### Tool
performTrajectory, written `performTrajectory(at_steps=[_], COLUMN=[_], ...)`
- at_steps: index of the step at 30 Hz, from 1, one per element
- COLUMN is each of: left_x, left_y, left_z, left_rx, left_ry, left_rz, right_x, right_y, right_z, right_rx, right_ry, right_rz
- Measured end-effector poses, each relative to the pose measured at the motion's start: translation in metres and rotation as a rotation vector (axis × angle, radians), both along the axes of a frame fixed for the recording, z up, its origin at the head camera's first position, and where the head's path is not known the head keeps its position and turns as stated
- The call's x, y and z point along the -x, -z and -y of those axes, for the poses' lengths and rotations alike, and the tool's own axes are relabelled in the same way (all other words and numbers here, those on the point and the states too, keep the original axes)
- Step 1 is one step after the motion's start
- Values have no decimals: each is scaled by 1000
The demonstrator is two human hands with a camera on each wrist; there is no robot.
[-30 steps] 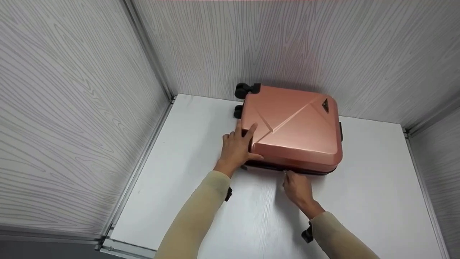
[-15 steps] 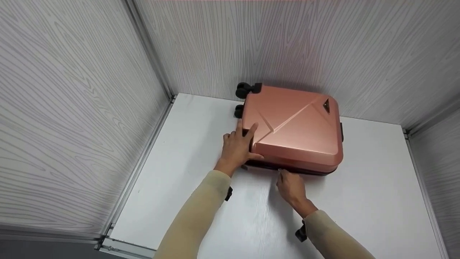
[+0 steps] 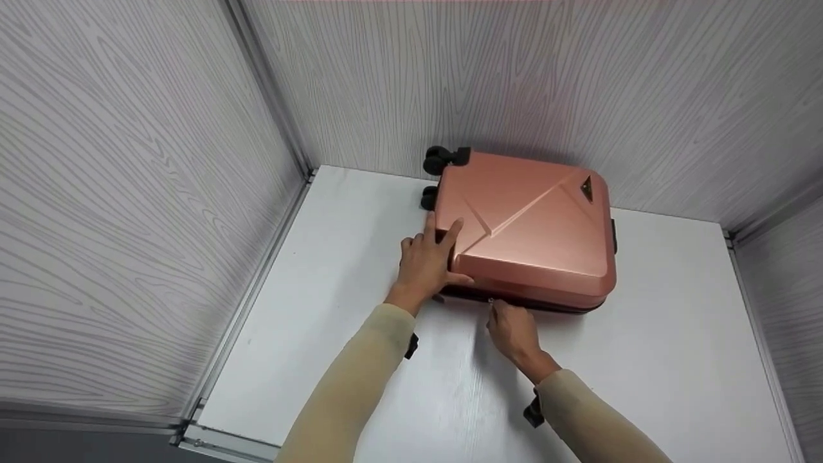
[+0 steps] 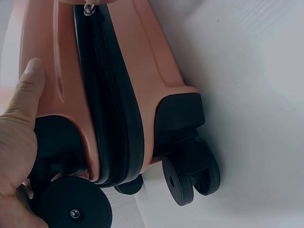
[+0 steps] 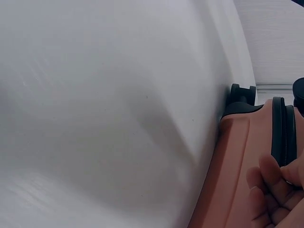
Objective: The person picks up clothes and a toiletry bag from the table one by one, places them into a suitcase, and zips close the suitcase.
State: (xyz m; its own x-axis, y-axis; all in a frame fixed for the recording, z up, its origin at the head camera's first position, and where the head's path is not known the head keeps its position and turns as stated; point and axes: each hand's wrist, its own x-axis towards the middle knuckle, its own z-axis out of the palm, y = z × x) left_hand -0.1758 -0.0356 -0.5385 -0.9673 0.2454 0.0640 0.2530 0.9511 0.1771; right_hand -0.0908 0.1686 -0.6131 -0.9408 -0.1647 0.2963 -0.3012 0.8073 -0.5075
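A rose-gold hard-shell suitcase (image 3: 527,218) lies flat, its black zipper band (image 4: 111,104) facing the person. My left hand (image 3: 421,263) grips its near left corner around a black wheel (image 4: 73,204), the thumb (image 4: 29,88) laid along the shell's side. At the near side, my right hand (image 3: 513,331) pinches the zipper pull between thumb and bent fingers (image 5: 273,175). The pull is mostly hidden by the fingers; a metal zipper slider (image 4: 89,9) shows at the top of the left wrist view. The zipper teeth run from there toward the wheel end.
The suitcase rests on a white tabletop (image 3: 308,276) near the back panel (image 3: 411,83). Grey wood-grain panels stand at left (image 3: 128,193) and right (image 3: 781,251). More black wheels (image 3: 429,198) stick out at the suitcase's left end.
My right hand has slid left along the suitcase's near side with the zipper pull, closer to my left hand. The left hand keeps its hold at the corner.
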Motion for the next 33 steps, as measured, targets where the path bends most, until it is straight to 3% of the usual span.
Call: performTrajectory(at_steps=[7, 14, 24, 33], left_x=[0, 3, 1, 2], left_y=[-2, -14, -14, -11], left_z=[2, 6, 2, 2], left_rx=[-18, -26, -6, -16], left_ry=[11, 21, 24, 23], left_rz=[27, 7, -9, -4], right_x=[0, -2, 0, 3], right_y=[2, -6, -5, 0], right_z=[-6, -3, 15, 14], right_rx=[9, 60, -22, -8], right_ry=[-27, -23, -40, -4], right_rz=[65, 130, -33, 34])
